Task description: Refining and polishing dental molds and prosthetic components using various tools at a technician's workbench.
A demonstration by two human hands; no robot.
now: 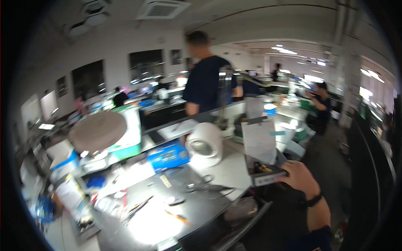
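Note:
My right hand (298, 179), with a dark band at the wrist, grips the right side of a small grey bin (264, 180). Its fingers are closed on the bin's edge and partly hidden. Small dark and yellowish parts lie inside the bin. A white paper sheet (259, 140) stands upright at its back, with a pale blue strip on its right edge. The bin is beside the right end of the workbench. My left hand does not show.
A dark work mat (201, 201) holds pliers or a similar tool, pens and small parts under bright light. Behind it are a white round fan (205, 144), a blue box (168, 157) and a round brown lamp head (98, 130). A person (205, 83) in dark clothing stands beyond the bench.

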